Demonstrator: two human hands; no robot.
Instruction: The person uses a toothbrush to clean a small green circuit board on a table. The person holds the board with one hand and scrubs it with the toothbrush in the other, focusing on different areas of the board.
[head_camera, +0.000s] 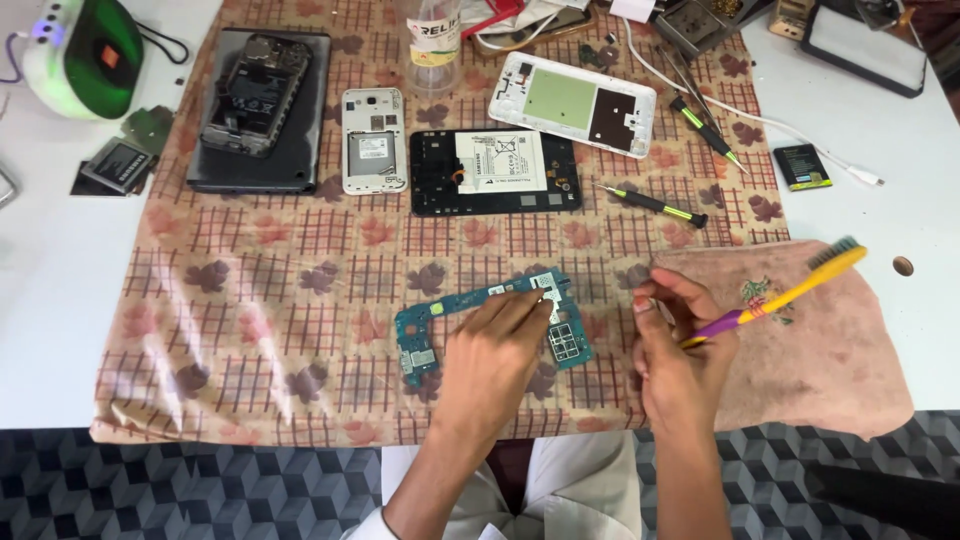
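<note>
While the left hand (495, 345) presses its fingertips down on the green circuit board (440, 325), the right hand (680, 350) is closed around a toothbrush (790, 295) with a yellow and purple handle, bristles up and away to the right. The board lies on the checked cloth (300, 260) near the table's front edge, just left of a pink rag (830, 350). To do it well, I judge the board should stay flat and pinned, with light brushing so small parts are not torn off. Its long axis runs left to right, a little higher on the right side; a short arm points toward the person. Farther back lie an opened tablet (495, 172), a white phone (373, 140) and a screwdriver (655, 205).
</note>
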